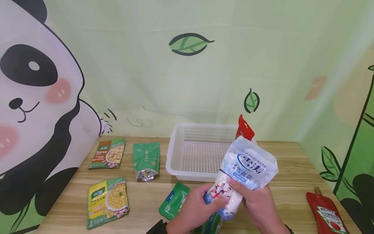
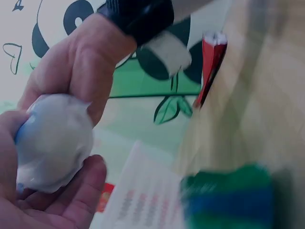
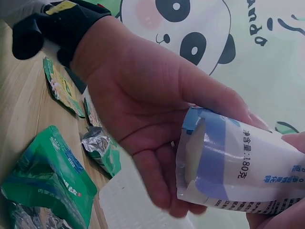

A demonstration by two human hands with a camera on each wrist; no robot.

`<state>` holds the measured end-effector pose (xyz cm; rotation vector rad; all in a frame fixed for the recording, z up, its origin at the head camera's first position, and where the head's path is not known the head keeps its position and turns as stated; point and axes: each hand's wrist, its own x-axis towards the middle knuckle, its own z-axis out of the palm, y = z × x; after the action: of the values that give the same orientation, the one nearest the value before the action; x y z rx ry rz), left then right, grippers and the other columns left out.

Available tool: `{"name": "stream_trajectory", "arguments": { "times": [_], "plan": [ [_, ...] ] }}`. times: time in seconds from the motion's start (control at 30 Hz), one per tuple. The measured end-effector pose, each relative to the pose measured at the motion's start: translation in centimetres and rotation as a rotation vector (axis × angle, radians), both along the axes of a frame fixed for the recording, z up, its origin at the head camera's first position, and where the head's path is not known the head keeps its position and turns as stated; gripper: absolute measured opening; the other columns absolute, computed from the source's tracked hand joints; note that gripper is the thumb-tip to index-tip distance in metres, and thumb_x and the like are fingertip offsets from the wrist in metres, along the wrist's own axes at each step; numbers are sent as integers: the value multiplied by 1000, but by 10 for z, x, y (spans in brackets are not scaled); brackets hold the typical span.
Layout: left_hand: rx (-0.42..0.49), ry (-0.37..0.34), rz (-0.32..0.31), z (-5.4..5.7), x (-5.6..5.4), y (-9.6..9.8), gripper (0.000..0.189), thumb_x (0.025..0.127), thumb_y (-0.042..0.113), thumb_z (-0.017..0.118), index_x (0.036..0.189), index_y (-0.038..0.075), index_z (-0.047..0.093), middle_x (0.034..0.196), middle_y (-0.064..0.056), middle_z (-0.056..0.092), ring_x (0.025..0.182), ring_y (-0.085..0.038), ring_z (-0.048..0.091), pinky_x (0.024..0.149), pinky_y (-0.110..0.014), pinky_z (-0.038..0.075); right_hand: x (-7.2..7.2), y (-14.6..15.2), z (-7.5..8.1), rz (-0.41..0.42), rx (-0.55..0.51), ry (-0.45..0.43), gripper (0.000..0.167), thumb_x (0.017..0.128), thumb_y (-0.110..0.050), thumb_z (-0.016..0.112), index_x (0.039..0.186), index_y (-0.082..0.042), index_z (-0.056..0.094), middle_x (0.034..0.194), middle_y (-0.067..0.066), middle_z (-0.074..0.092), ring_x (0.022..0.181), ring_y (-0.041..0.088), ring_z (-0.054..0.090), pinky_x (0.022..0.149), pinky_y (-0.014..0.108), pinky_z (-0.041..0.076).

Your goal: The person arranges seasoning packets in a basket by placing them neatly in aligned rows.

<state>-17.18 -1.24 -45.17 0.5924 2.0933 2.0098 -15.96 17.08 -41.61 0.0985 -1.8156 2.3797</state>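
Observation:
Both hands hold a white and blue bag of salt (image 1: 251,159) tilted above the table, in front of the basket. My left hand (image 1: 194,208) grips its lower left side, thumb across the printed front. On the other side my right hand (image 1: 260,203) grips it, thumb pressed on the front and the other fingers behind. In the left wrist view the bag's rounded white end (image 2: 57,143) shows between the hands. A green packet (image 1: 174,201) lies just left of the left hand, and another green packet (image 1: 214,224) is partly hidden below the bag.
Behind the bag stands a white plastic basket (image 1: 170,162) with a red packet (image 1: 244,129) at its right end. Two soup packets (image 1: 108,154) (image 1: 108,202) and a green pouch (image 1: 146,159) lie to the left. A red ketchup pouch (image 1: 327,214) lies far right. A panda-print backdrop (image 1: 140,81) borders the table.

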Motion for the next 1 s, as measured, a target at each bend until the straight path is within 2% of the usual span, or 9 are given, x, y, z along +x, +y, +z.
{"name": "stream_trajectory", "arguments": {
  "times": [0.13,0.23,0.33,0.43,0.5,0.57,0.67,0.83,1.0],
  "plan": [
    [-41,83,-45,9,-14,-12,27,98,26,80,118,9,77,102,0,78,85,-7,72,77,-26,60,0,2,1,-7,-20,20,58,97,13,66,145,-13,47,135,0,66,119,16,69,97,33,59],
    [-45,202,-72,14,-31,-24,25,100,19,77,121,6,78,109,-6,79,94,-10,74,84,-30,61,-1,3,2,-21,-30,21,58,96,14,66,144,-13,47,133,0,68,117,17,71,95,35,60],
    [-210,494,-39,18,-51,-38,21,98,19,79,115,7,80,106,-5,79,95,-14,74,86,-32,61,-2,5,4,-41,-25,-5,59,96,13,66,144,-15,47,132,-1,68,116,18,71,94,36,61],
    [-502,823,64,20,-70,-50,22,93,27,84,109,11,82,103,-1,78,95,-17,73,85,-33,61,-3,5,6,-57,-12,-21,60,97,12,67,146,-15,45,134,-1,67,117,18,71,94,37,61],
    [-676,949,113,20,-79,-55,27,91,33,85,107,12,81,103,0,78,96,-17,72,85,-34,60,-4,5,7,-68,-3,-25,61,96,12,68,146,-14,45,134,0,66,117,18,71,94,37,61],
    [-802,988,119,19,-85,-58,31,90,38,85,108,14,81,103,0,77,94,-17,72,83,-35,61,-5,5,9,-73,6,-25,62,96,12,69,147,-14,45,135,0,66,117,19,71,94,37,61],
    [-904,984,92,13,-92,-60,30,92,41,84,103,13,81,98,0,77,87,-16,72,75,-34,61,-7,4,10,-72,18,-26,62,95,12,69,146,-14,45,135,0,66,117,18,71,94,37,61],
    [-967,980,67,0,-98,-58,27,94,41,82,90,14,79,87,3,77,71,-9,66,64,-27,56,-9,4,11,-67,45,-22,62,96,11,69,149,-12,44,135,-1,67,118,18,71,95,37,60],
    [-988,991,79,-7,-97,-55,28,95,42,81,89,15,76,82,4,74,65,-9,62,58,-24,50,-15,2,13,-69,115,-61,66,97,3,74,153,-13,42,140,3,64,119,18,70,95,36,60]
  ]
}}
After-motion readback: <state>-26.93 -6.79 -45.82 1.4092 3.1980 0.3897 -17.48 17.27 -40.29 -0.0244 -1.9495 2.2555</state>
